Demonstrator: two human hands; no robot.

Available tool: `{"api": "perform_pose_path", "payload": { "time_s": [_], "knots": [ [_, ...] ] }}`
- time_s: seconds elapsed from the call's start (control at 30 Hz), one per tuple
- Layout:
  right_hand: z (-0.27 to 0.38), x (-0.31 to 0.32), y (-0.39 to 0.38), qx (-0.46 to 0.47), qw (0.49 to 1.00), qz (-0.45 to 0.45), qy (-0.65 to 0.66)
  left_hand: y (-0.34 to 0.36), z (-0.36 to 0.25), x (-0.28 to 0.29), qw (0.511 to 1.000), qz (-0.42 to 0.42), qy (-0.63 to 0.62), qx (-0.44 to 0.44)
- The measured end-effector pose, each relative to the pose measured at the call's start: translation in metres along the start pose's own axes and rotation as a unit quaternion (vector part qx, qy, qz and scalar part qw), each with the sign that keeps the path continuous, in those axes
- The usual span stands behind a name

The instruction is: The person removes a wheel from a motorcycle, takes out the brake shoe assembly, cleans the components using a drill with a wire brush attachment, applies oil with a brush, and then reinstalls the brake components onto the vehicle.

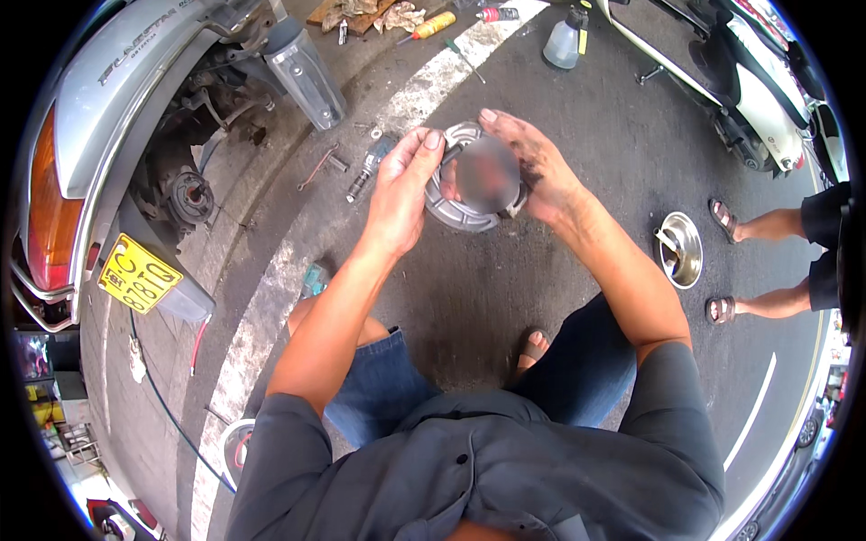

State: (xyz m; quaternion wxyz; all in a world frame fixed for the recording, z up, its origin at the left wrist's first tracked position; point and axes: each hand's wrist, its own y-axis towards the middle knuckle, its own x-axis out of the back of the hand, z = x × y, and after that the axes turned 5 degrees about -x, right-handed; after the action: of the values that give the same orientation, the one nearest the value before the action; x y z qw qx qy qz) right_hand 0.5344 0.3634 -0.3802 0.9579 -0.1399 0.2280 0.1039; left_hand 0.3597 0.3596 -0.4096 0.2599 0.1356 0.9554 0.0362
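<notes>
Between my hands is a ring-shaped pair of grey metal brake shoes (448, 209), held up above the asphalt. My left hand (408, 180) grips the ring's left side, its thumb near the upper edge. On the other side my right hand (538, 167), smudged with dark grease, curls round the right edge. A blurred patch hides the middle of the ring. To the left stands a silver scooter (135, 68) with its rear wheel off, baring a dirty hub (189, 198).
An impact driver (371, 162) and a small socket (338, 163) lie beyond my left forearm. A spray bottle (565, 41) and an orange-yellow tube (434, 25) are farther off. At right are a metal bowl (680, 251), another person's legs (767, 225) and a white scooter (767, 99).
</notes>
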Motion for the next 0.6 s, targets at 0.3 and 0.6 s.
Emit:
{"api": "perform_pose_path", "payload": {
  "time_s": [0.3,0.6],
  "knots": [
    [-0.001,-0.001,0.007,0.056,0.979,-0.024,-0.192,0.000,0.004,-0.003,0.995,-0.058,0.081,0.020],
    [-0.013,-0.001,0.006,0.048,0.981,-0.007,-0.189,-0.001,0.008,0.012,0.993,-0.083,0.084,0.013]
  ]
}}
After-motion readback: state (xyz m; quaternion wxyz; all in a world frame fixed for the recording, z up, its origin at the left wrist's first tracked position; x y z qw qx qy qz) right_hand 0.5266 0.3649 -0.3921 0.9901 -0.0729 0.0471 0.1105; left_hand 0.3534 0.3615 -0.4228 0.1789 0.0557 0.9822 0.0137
